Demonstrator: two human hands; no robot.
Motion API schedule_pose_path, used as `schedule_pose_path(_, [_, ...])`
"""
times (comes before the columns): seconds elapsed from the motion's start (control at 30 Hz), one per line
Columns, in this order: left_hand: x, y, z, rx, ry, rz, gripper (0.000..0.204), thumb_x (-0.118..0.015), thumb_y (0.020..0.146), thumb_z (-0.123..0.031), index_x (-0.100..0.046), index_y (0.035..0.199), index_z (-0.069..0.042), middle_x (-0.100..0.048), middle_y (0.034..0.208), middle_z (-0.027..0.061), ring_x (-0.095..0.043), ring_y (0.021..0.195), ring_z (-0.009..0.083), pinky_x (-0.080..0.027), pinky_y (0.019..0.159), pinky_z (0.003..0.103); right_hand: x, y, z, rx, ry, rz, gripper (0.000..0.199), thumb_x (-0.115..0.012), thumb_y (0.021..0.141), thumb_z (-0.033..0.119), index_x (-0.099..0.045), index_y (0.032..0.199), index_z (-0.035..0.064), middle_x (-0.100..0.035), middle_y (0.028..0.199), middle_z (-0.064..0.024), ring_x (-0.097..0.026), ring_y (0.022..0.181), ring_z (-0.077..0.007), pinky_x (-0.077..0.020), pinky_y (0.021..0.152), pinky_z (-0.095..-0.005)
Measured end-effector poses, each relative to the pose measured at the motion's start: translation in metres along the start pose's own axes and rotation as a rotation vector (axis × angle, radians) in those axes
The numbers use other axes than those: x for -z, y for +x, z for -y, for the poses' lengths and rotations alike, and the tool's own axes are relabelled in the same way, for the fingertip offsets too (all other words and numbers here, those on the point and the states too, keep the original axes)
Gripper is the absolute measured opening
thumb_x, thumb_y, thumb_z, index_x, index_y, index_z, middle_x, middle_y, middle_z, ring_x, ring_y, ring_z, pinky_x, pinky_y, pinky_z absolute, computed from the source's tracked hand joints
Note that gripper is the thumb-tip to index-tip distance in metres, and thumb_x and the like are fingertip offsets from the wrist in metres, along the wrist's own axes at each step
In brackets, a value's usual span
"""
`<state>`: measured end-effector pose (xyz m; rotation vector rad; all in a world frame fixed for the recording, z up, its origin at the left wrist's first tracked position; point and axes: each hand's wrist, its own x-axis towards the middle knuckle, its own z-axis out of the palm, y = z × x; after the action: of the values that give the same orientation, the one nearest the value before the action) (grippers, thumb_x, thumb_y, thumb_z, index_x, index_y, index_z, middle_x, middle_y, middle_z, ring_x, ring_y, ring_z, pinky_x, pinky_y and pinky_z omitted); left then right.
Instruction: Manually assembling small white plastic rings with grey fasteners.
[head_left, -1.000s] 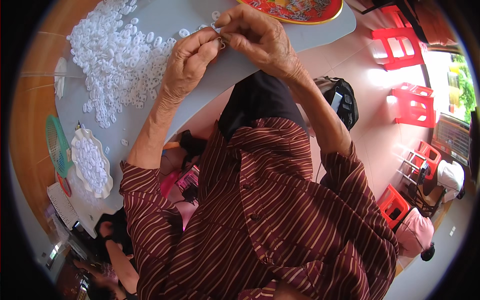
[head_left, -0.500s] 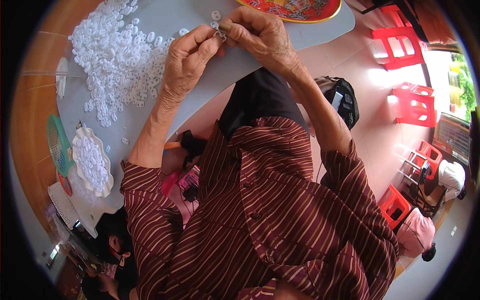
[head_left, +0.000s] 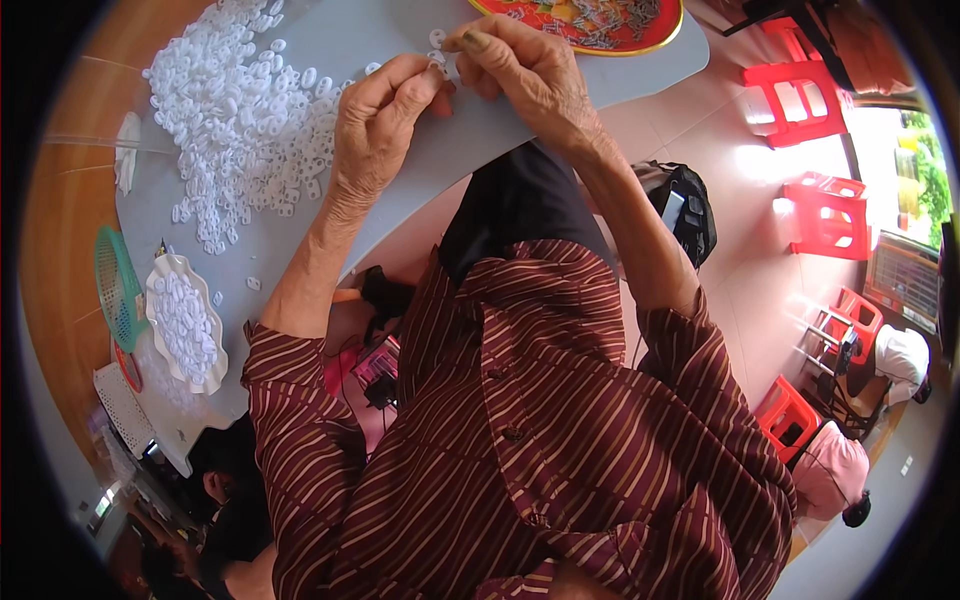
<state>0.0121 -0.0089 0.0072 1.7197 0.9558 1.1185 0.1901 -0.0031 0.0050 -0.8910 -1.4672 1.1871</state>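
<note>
Head view showed both hands meeting over the grey counter. The left hand and the right hand pinched a small white plastic ring between their fingertips, fingers closed narrowly around it. A loose heap of white plastic rings lay left of them, and a red round tray with metal clips sat just beyond the right hand.

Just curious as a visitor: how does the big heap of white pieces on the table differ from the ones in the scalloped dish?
The loose heap is far larger and spreads bare across the grey table; the pieces in the white scalloped dish form a small, contained pile. The heap lies beside the left hand; the dish sits farther off. Both hold small white ring-like pieces.
</note>
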Motion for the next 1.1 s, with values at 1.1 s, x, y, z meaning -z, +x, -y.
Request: schedule_pose_path(1.1, [0.035,0.165,0.066,-0.534,0.78,-0.067,0.019,-0.047,0.081,0.001,-0.055,0.098,0.001,-0.061,0.09,0.0185,-0.058,0.088,0.0363,-0.047,0.079,0.042,-0.01,-0.007,0.004,-0.097,0.031,0.011,0.012,-0.061,0.087,0.01,-0.057,0.09,-0.0001,-0.058,0.071,-0.002,-0.05,0.062,-0.0061,-0.0428,0.057,-0.0215])
